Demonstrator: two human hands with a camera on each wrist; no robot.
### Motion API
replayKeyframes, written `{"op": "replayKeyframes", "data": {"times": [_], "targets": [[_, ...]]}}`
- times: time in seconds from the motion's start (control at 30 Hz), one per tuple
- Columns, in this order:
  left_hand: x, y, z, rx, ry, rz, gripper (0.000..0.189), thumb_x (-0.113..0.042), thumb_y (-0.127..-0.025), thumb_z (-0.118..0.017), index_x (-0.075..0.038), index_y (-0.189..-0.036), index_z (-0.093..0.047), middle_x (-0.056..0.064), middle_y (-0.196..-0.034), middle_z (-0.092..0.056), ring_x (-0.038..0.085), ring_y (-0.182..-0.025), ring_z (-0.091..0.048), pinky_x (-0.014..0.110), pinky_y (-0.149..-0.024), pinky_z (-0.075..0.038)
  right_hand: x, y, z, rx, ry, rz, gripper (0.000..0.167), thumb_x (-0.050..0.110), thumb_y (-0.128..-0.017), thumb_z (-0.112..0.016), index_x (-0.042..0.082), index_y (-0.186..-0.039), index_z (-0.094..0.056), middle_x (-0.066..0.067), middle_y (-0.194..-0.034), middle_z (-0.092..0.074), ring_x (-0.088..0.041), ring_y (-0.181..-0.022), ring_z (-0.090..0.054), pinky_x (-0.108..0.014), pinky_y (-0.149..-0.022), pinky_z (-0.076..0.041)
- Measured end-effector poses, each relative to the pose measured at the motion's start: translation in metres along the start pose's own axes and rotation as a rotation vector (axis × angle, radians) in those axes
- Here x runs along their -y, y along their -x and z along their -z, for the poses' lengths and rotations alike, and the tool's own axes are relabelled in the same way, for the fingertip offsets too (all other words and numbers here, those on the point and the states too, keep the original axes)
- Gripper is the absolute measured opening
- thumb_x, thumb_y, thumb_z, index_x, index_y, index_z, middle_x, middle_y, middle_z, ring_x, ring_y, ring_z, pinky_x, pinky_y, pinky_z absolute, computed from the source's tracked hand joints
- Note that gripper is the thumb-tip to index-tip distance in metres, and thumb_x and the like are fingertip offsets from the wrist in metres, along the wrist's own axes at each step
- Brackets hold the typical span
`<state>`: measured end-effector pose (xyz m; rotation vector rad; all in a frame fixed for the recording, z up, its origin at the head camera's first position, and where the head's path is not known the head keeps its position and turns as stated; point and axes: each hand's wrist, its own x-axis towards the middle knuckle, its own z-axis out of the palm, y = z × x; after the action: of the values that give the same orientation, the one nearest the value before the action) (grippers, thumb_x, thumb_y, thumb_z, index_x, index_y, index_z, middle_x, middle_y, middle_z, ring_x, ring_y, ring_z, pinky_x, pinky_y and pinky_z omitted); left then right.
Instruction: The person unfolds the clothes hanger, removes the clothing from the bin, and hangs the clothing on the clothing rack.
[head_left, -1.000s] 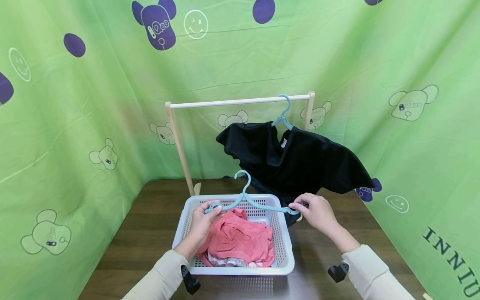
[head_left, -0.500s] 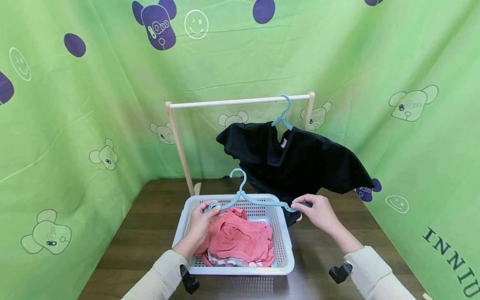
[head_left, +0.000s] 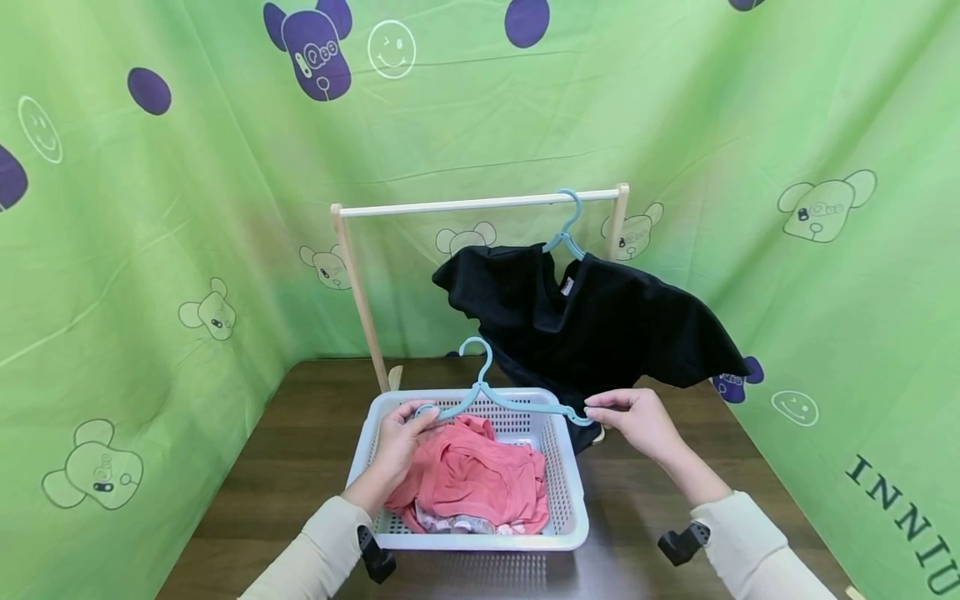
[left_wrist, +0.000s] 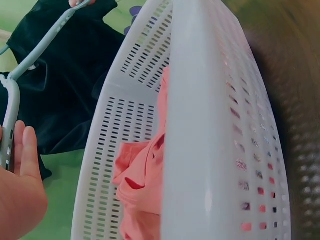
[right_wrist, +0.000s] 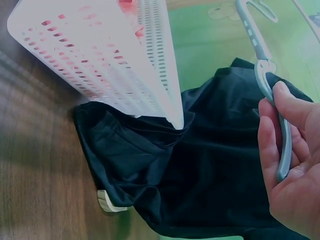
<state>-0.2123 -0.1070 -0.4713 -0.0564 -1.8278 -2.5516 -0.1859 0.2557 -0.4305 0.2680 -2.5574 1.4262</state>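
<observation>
We seem to be in a small curtained booth, dressed like a filming set. Green cloth printed with cartoon animals and smiley faces encloses the far, left and right sides of a wood-grain table. We see a clothes rack at the far side and a plastic basket nearer, both household goods; we cannot tell what building this is.

Blue hanger in curled fingers

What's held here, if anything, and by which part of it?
A light-blue clothes hanger, by its two outer ends: one in the left hand, the other in the right hand.
</observation>
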Motion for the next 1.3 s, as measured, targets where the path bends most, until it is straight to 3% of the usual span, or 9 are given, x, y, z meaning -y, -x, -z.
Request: {"op": "replayKeyframes", "data": {"times": [0.2, 0.3, 0.53, 0.8, 0.97, 1.3], "targets": [[0.0, -0.001, 0.0, -0.009, -0.066, 0.011, 0.011, -0.003, -0.09, -0.067, 0.002, -0.099, -0.066, 0.005, -0.088, -0.063, 0.016, -0.079, -0.068, 0.039, -0.083, -0.055, 0.001, 0.001, 0.001, 0.023, -0.035, -0.021, 0.024, 0.014, -0.084, -0.078, -0.003, -0.101, -0.073, -0.008, -0.076, -0.066, -0.014, -0.065, -0.056, -0.027, -0.055, -0.049], [-0.001, -0.001, -0.001, -0.035, -0.069, 0.006, 0.006, -0.004, -0.091, -0.067, 0.0, -0.096, -0.067, 0.002, -0.085, -0.063, 0.012, -0.077, -0.066, 0.035, -0.081, -0.055, 0.001, 0.001, 0.0, 0.031, -0.039, -0.02, 0.024, 0.014, -0.084, -0.077, -0.003, -0.101, -0.073, -0.009, -0.077, -0.066, -0.014, -0.065, -0.056, -0.027, -0.055, -0.049], [-0.003, -0.004, -0.001, -0.159, -0.085, -0.088, 0.016, -0.005, -0.086, -0.073, 0.008, -0.094, -0.067, -0.002, -0.079, -0.062, 0.006, -0.073, -0.054, 0.017, -0.064, -0.046, 0.001, 0.003, 0.0, 0.016, -0.002, -0.005, 0.022, 0.013, -0.084, -0.077, -0.004, -0.099, -0.073, -0.011, -0.075, -0.066, -0.014, -0.065, -0.055, -0.025, -0.052, -0.045], [-0.008, -0.005, 0.004, -0.237, -0.173, -0.131, 0.019, -0.011, -0.089, -0.072, 0.006, -0.098, -0.069, 0.001, -0.079, -0.065, 0.011, -0.076, -0.058, 0.019, -0.065, -0.048, 0.0, 0.004, -0.001, -0.03, 0.008, -0.007, 0.021, 0.014, -0.084, -0.077, -0.002, -0.098, -0.074, -0.009, -0.085, -0.071, -0.015, -0.07, -0.062, -0.024, -0.06, -0.051], [-0.014, -0.005, 0.007, -0.243, -0.211, -0.153, 0.022, -0.01, -0.09, -0.071, 0.008, -0.101, -0.068, 0.0, -0.078, -0.065, 0.01, -0.074, -0.058, 0.019, -0.064, -0.048, -0.002, 0.005, 0.0, -0.056, 0.001, -0.033, 0.024, 0.014, -0.085, -0.077, -0.005, -0.099, -0.073, -0.014, -0.091, -0.072, -0.017, -0.072, -0.067, -0.024, -0.065, -0.054], [-0.018, -0.007, 0.01, -0.216, -0.177, -0.345, 0.02, 0.009, -0.086, -0.068, 0.013, -0.097, -0.051, 0.003, -0.077, -0.062, 0.008, -0.064, -0.056, 0.019, -0.058, -0.049, 0.0, 0.005, 0.002, -0.099, 0.006, -0.051, 0.022, 0.015, -0.085, -0.077, -0.003, -0.098, -0.075, -0.011, -0.088, -0.072, -0.017, -0.071, -0.066, -0.024, -0.064, -0.052]]}}
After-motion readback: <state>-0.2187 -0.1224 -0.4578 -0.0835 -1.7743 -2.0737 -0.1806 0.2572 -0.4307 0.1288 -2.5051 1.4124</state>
